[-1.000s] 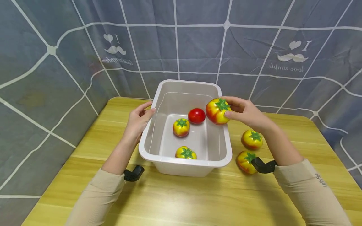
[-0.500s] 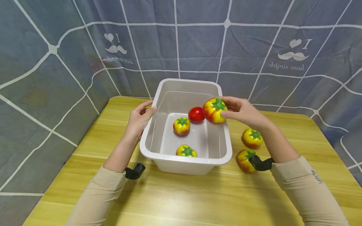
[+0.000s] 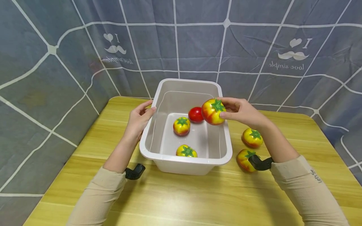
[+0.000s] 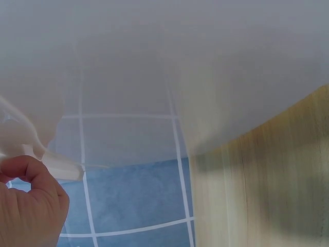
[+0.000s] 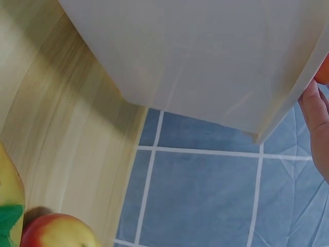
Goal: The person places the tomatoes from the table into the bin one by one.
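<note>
My left hand [image 3: 139, 121] grips the left rim of a light grey plastic basin [image 3: 186, 160], thumb over the edge. In the left wrist view, that hand [image 4: 33, 200] pinches the rim beside the basin's wall [image 4: 123, 87]. My right hand [image 3: 243, 113] holds a yellow-and-red toy tomato [image 3: 210, 114] with a green leafy cap, above the basin's right rim. Inside the basin lie a smooth red fruit [image 3: 195, 115], a toy tomato [image 3: 181, 128] near the middle and another toy tomato [image 3: 186, 150] partly hidden by the front rim. In the right wrist view, my right hand [image 5: 317, 126] shows only partly.
Right of the basin, two more toy tomatoes, a farther one [image 3: 252, 138] and a nearer one [image 3: 245, 160], lie on the wooden table [image 3: 181, 201] under my right forearm. A grey-blue curtain [image 3: 198, 47] with white lines hangs behind the table and along its left side.
My right hand has moved the held toy tomato a little to the left, farther over the basin. My left hand keeps its grip on the rim.
</note>
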Available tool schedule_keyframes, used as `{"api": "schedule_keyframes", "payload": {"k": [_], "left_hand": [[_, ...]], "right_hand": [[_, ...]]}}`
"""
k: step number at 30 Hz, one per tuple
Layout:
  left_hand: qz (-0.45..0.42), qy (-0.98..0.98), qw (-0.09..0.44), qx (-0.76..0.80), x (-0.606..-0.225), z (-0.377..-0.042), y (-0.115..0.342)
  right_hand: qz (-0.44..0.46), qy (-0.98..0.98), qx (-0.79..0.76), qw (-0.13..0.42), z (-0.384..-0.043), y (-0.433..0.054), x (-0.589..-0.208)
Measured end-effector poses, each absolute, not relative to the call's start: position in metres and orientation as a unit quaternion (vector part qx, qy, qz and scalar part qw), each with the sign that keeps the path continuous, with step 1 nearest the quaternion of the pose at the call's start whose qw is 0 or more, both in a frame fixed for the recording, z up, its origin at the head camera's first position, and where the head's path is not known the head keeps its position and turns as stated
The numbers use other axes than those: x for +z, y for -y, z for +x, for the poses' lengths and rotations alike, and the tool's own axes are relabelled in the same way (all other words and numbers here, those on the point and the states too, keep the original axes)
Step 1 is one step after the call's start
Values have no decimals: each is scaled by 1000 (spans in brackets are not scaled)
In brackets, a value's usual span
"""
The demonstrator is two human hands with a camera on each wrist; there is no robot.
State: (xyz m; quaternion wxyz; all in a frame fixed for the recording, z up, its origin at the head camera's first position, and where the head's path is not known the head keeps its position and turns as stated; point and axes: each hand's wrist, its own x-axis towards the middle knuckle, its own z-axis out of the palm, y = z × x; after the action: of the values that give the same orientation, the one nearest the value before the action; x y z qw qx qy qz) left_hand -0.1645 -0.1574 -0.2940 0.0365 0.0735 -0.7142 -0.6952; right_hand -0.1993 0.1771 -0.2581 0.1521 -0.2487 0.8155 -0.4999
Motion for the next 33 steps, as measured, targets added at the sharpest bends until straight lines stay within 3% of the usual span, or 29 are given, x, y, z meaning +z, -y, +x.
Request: {"api": "schedule_keyframes", "payload": {"k": [16, 33], "left_hand": [[69, 714, 40, -696, -294, -164, 157], [67, 711, 44, -699, -294, -164, 156]], "right_hand": [[-263, -812, -507, 125, -197, -190, -263], [-221, -835, -496, 84, -183, -250, -276]]}}
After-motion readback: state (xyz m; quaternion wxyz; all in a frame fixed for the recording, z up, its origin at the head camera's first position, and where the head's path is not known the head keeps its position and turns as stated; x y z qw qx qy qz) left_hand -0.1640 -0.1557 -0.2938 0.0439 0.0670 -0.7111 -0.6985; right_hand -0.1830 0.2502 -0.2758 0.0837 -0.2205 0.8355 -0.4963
